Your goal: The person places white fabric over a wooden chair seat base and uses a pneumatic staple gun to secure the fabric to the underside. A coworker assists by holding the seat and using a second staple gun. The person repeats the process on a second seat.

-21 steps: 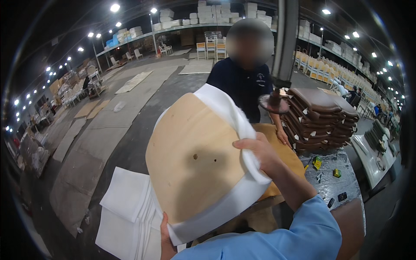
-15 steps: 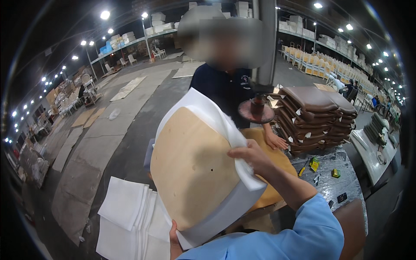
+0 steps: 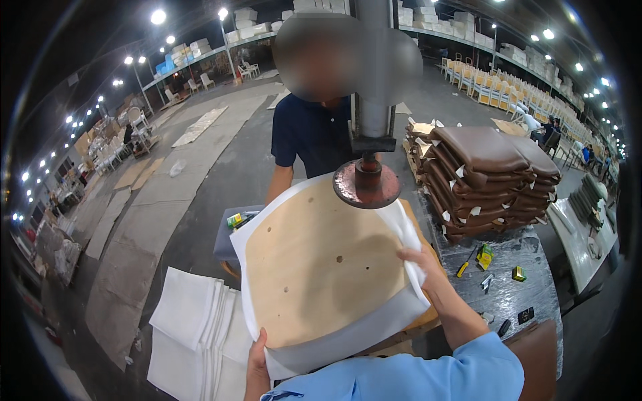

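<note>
Plywood seat board, backed by white foam, is held tilted at frame centre, its far edge under the round rusty press plate at 12 o'clock. Stacked brown seat cushions sit at 2 o'clock; white foam sheets lie at 8 o'clock. Right hand grips the board's 3 o'clock edge. Left hand clasps the 6 o'clock edge.
</note>
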Demonstrator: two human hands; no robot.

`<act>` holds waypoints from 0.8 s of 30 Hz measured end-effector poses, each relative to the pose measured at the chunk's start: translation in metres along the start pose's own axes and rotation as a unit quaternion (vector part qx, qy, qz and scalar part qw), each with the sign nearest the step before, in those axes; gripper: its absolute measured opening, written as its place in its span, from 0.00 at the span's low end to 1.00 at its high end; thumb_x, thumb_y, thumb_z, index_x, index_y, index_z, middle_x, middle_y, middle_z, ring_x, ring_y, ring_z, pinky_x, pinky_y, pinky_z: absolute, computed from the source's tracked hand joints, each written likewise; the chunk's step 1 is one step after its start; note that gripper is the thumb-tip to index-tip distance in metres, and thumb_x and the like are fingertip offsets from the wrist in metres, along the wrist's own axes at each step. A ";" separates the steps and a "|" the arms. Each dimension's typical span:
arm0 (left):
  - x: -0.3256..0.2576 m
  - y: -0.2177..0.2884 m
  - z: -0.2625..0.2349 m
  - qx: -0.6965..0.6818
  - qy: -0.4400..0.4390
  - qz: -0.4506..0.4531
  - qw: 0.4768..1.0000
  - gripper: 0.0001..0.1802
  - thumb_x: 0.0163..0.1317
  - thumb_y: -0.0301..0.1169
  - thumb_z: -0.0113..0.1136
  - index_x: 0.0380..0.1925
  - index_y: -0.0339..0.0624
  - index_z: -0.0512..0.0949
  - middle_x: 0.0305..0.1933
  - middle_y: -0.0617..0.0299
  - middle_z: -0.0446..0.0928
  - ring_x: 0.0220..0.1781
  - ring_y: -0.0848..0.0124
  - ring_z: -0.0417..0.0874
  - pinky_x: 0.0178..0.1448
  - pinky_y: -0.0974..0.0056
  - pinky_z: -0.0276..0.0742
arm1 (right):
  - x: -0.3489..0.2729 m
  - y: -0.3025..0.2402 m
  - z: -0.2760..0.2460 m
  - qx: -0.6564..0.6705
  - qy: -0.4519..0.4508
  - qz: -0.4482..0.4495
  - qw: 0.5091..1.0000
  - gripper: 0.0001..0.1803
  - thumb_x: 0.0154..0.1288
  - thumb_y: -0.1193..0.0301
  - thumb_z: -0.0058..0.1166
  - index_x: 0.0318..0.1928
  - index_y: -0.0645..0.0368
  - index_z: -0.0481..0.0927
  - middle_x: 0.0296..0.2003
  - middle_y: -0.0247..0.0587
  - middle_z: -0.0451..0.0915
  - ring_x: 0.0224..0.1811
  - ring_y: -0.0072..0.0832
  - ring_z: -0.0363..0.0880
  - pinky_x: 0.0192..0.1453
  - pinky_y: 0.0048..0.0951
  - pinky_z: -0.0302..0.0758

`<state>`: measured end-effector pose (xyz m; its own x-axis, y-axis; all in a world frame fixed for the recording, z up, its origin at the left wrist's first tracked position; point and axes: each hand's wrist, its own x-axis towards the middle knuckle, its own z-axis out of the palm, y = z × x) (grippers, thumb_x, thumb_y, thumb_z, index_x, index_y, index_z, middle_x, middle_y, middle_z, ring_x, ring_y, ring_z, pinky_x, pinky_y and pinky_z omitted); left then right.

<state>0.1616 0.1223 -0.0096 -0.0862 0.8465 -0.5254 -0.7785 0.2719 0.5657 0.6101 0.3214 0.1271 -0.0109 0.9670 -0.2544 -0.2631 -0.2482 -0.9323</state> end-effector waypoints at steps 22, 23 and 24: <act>0.032 -0.042 0.087 0.172 -0.032 0.011 0.985 0.29 0.75 0.26 0.70 0.73 0.35 0.75 0.63 0.51 0.86 0.60 0.58 0.90 0.64 0.52 0.88 | -0.001 0.060 -0.147 -0.122 0.059 0.076 0.988 0.32 0.78 0.73 0.65 0.78 0.63 0.70 0.63 0.48 0.85 0.60 0.37 0.88 0.64 0.41 0.86; 0.036 -0.045 0.089 0.186 -0.005 -0.005 0.983 0.28 0.75 0.26 0.70 0.73 0.36 0.76 0.63 0.51 0.86 0.60 0.58 0.90 0.64 0.51 0.88 | 0.005 0.064 -0.149 -0.139 0.057 0.066 0.986 0.31 0.79 0.71 0.65 0.76 0.63 0.72 0.61 0.47 0.86 0.59 0.35 0.88 0.63 0.39 0.86; 0.039 -0.049 0.090 0.163 -0.025 0.007 0.986 0.27 0.76 0.26 0.69 0.72 0.36 0.76 0.63 0.52 0.86 0.59 0.59 0.90 0.64 0.52 0.88 | 0.011 0.066 -0.151 -0.132 0.025 0.049 0.990 0.30 0.79 0.71 0.65 0.76 0.63 0.72 0.61 0.47 0.86 0.59 0.35 0.88 0.62 0.39 0.86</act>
<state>0.2524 0.1834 0.0000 -0.0583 0.8709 -0.4879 -0.5361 0.3850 0.7513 0.7386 0.3068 0.0237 0.0256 0.9351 -0.3533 -0.0021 -0.3534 -0.9355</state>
